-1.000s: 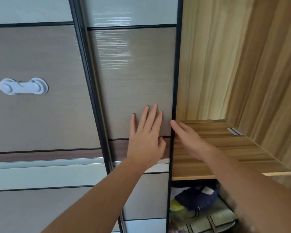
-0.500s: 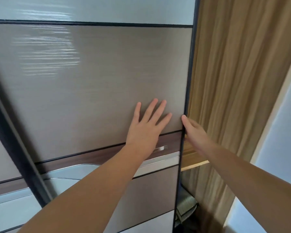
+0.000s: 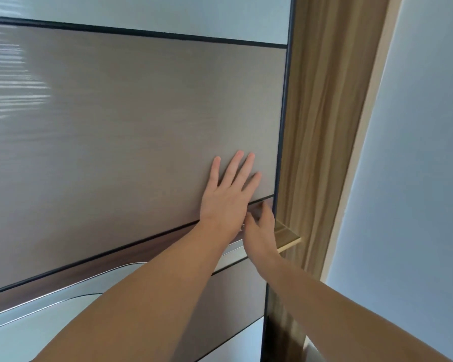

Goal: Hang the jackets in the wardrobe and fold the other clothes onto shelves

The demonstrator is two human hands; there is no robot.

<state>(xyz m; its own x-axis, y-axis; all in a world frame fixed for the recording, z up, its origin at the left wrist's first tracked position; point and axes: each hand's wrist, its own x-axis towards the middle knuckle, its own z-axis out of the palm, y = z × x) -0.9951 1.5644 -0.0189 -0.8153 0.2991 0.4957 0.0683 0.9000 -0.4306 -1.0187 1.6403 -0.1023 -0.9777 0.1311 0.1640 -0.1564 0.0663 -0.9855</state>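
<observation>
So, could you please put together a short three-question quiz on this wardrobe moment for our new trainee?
1. True or false: the left hand lies flat, fingers spread, on the sliding door.
2. Where is the right hand?
A. Hanging at the person's side
B. At the door's right edge, in front of the shelf
C. Holding a jacket
3. Fill in: only a narrow strip of the wardrobe's wooden ______ shows to the right of the door.

Key: 1 true; 2 B; 3 interior.
</observation>
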